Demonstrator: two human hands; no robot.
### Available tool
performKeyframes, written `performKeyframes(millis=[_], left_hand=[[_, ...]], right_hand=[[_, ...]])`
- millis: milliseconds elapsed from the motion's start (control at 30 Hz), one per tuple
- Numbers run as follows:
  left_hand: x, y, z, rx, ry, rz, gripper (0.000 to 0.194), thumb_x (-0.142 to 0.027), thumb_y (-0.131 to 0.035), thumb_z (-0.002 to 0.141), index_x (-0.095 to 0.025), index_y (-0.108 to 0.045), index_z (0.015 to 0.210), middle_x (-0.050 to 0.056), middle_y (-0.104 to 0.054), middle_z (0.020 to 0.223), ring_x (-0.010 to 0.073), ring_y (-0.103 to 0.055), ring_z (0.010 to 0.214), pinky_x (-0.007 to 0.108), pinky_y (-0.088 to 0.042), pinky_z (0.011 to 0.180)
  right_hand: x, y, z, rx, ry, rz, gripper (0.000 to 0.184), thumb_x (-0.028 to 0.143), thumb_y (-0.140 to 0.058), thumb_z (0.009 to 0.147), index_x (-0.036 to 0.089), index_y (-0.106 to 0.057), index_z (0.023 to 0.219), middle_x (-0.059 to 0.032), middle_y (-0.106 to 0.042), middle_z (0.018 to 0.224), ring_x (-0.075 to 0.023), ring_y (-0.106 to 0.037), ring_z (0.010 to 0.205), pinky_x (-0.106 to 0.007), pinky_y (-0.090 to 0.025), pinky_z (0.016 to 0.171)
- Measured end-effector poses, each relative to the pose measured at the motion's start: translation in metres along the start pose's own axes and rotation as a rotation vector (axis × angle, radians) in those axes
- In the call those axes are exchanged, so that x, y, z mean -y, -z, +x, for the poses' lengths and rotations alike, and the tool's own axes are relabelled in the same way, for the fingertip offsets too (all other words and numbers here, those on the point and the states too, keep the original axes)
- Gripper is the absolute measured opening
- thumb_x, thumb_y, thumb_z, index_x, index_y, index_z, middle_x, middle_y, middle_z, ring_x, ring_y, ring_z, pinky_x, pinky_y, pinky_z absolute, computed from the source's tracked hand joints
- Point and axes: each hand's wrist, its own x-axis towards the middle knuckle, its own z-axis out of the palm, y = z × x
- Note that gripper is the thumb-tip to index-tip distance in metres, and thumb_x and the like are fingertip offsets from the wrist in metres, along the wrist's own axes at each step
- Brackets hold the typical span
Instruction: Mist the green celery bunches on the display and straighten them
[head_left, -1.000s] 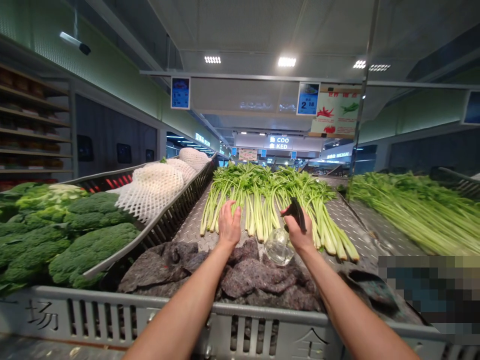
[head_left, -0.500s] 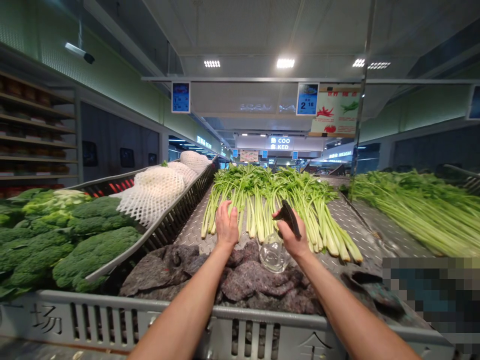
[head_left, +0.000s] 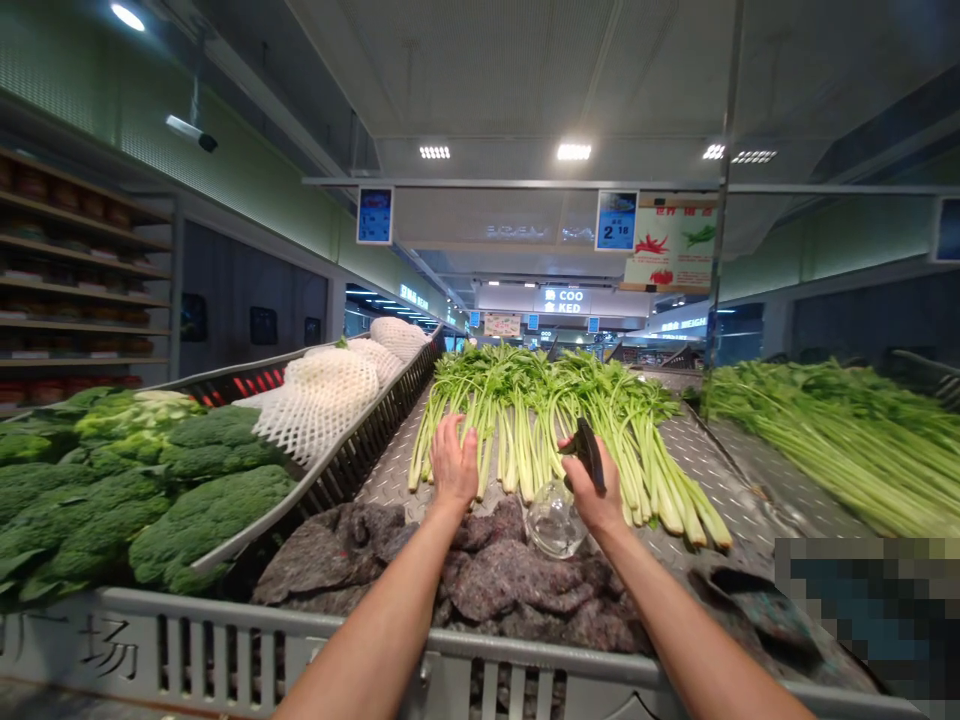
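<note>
Bunches of celery (head_left: 517, 440) lie side by side on a metal tread-plate shelf, leaves toward the back and pale stalk ends toward me. My right hand (head_left: 600, 490) is wrapped round the neck of a spray bottle (head_left: 556, 520) with a clear body and a black trigger head, held over the front of the stalks. My left hand (head_left: 454, 462) is at the left stalks, fingers extended and holding nothing; whether it touches them I cannot tell. Below both hands a crumpled dark grey felt cloth (head_left: 517, 570) lies along the front of the shelf.
Broccoli (head_left: 210, 490) fills the left side, beside a black slatted divider (head_left: 330, 450). Produce in white foam nets (head_left: 322, 395) sits behind it. A grey slatted rail (head_left: 375, 630) runs along the front. At right a mirror panel reflects celery (head_left: 810, 430).
The view has tilted up slightly, so everything sits lower in the picture. Both hands keep nearly the same places over the celery, and the spray bottle stays in my right hand.
</note>
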Motion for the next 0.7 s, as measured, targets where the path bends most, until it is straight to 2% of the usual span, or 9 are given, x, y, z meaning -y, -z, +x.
performKeyframes(millis=[100, 200, 333, 400, 467, 700], left_hand=[[0.008, 0.014, 0.010, -0.066, -0.019, 0.053, 0.039, -0.038, -0.027, 0.081, -0.016, -0.046, 0.107, 0.012, -0.045, 0.119, 0.0230, -0.037, 0.114, 0.042, -0.028, 0.096], [0.021, 0.025, 0.013, -0.104, -0.031, 0.089, 0.040, -0.038, -0.027, 0.081, -0.016, -0.046, 0.108, 0.012, -0.044, 0.121, 0.0234, -0.037, 0.115, 0.042, -0.026, 0.097], [0.030, 0.026, 0.008, -0.131, 0.006, 0.079, 0.041, -0.038, -0.026, 0.081, -0.016, -0.045, 0.109, 0.013, -0.045, 0.120, 0.0231, -0.037, 0.115, 0.042, -0.027, 0.096], [0.028, 0.024, 0.005, -0.104, -0.005, 0.073, 0.040, -0.038, -0.026, 0.081, -0.016, -0.044, 0.110, 0.012, -0.044, 0.120, 0.0225, -0.037, 0.116, 0.041, -0.027, 0.097], [0.026, 0.022, 0.004, -0.090, -0.006, 0.072, 0.040, -0.038, -0.027, 0.081, -0.016, -0.044, 0.110, 0.012, -0.044, 0.121, 0.0224, -0.037, 0.116, 0.041, -0.027, 0.097], [0.022, 0.022, 0.002, -0.050, 0.002, 0.082, 0.041, -0.038, -0.026, 0.081, -0.015, -0.044, 0.110, 0.013, -0.043, 0.122, 0.0233, -0.036, 0.116, 0.043, -0.027, 0.096]], right_hand=[[0.009, -0.010, 0.005, -0.020, -0.012, 0.027, 0.024, 0.030, -0.050, 0.065, 0.017, -0.056, 0.084, -0.0039, -0.061, 0.082, -0.0165, -0.055, 0.071, -0.028, -0.042, 0.064], [0.023, -0.027, 0.005, 0.003, 0.041, 0.054, 0.023, 0.028, -0.049, 0.065, 0.017, -0.055, 0.084, -0.0032, -0.060, 0.081, -0.0156, -0.054, 0.069, -0.027, -0.042, 0.062], [0.034, -0.045, -0.007, 0.136, 0.085, 0.064, 0.018, 0.025, -0.046, 0.065, 0.017, -0.055, 0.078, -0.0021, -0.059, 0.074, -0.0145, -0.053, 0.064, -0.026, -0.042, 0.059], [0.035, -0.049, -0.014, 0.229, 0.105, 0.056, 0.017, 0.024, -0.046, 0.063, 0.017, -0.055, 0.076, -0.0016, -0.059, 0.072, -0.0142, -0.053, 0.063, -0.025, -0.042, 0.059], [0.034, -0.049, -0.018, 0.270, 0.110, 0.046, 0.018, 0.023, -0.046, 0.063, 0.017, -0.055, 0.077, -0.0012, -0.058, 0.071, -0.0137, -0.053, 0.061, -0.025, -0.042, 0.058], [0.022, -0.038, -0.014, 0.134, 0.061, 0.065, 0.023, 0.025, -0.047, 0.065, 0.017, -0.055, 0.085, -0.0025, -0.059, 0.081, -0.0137, -0.052, 0.064, -0.026, -0.041, 0.061]])
